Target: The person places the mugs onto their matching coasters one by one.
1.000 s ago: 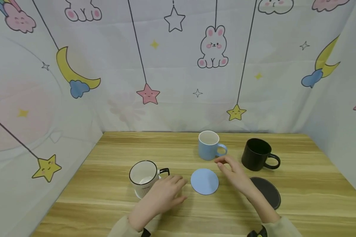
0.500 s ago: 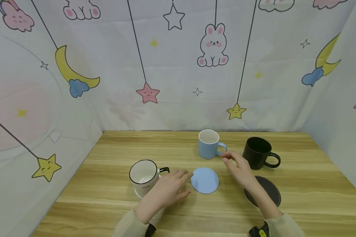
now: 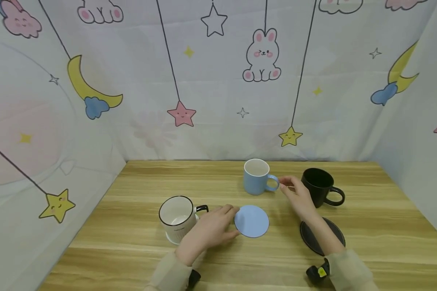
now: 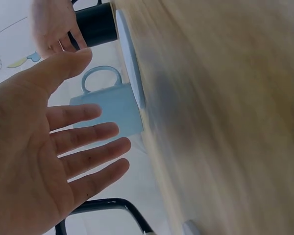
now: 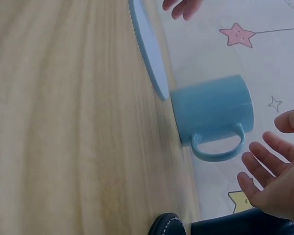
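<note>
A: Hands first. What's changed?

B: Right hand (image 3: 299, 197) has shifted outward and to the right over the last second. It was in front of the blue mug's handle (image 5: 219, 156); fingertips are now just beside that handle's outer side. Fingers loosely bent, nothing grasped. Right wrist view shows a narrow gap, so no hold yet.

A: And the left?

B: Left hand (image 3: 213, 226) has crept rightward, to the left edge of the light blue coaster (image 3: 251, 221) as the head view has it. Fingers spread, thumb apart, empty. Contact with the coaster: cannot tell.

A: Meaning?

B: My reading: a reach at the handle, with the left hand flanking the coaster. Nothing is lifted or moved.

A: Position of the blue mug (image 3: 255, 182)?

B: Upright on the table (image 3: 255, 264), just behind the coaster, not on it. Handle points right. Unmoved.

A: Further out?

B: White mug (image 3: 178, 231) left of the left hand, on a white coaster (image 3: 171, 240). Black mug (image 3: 320, 192) beyond the right hand, off its dark coaster (image 3: 310, 237), which lies partly under the right forearm. Printed backdrop (image 3: 138, 48) behind everything.
</note>
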A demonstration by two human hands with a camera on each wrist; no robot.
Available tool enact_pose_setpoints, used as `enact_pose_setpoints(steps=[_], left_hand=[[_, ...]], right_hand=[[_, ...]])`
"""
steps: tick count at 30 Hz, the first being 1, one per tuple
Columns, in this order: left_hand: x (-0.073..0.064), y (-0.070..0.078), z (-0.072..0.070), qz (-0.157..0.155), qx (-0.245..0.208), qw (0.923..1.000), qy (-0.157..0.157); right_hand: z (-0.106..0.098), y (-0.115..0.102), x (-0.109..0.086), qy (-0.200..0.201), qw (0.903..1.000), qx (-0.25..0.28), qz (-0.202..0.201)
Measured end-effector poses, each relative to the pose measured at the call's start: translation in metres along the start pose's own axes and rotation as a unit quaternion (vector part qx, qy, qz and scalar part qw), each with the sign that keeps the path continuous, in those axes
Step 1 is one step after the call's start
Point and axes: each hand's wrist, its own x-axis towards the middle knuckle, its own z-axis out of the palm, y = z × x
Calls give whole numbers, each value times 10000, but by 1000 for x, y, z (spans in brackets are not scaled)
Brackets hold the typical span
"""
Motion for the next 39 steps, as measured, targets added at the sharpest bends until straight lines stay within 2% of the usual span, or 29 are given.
enact_pose_setpoints(steps=[6, 9, 14, 22, 33, 39], left_hand=[[6, -1, 2, -221, -223, 9990, -306], [10, -1, 2, -236, -336, 9984, -390], [14, 1, 3, -301, -318, 9976, -527], [16, 3, 4, -637, -412, 9935, -847], [21, 3, 10, -745, -349, 9918, -982], [24, 3, 10, -784, -382, 9909, -1029]], right_hand=[[2, 3, 10, -124, 9999, -11, 84], [4, 5, 13, -131, 9997, 47, 195], [6, 8, 19, -64, 9993, 146, 352], [13, 13, 29, -115, 9981, 199, 575], [22, 15, 35, -167, 9918, 483, 1174], [24, 13, 36, -170, 9903, 612, 1232]])
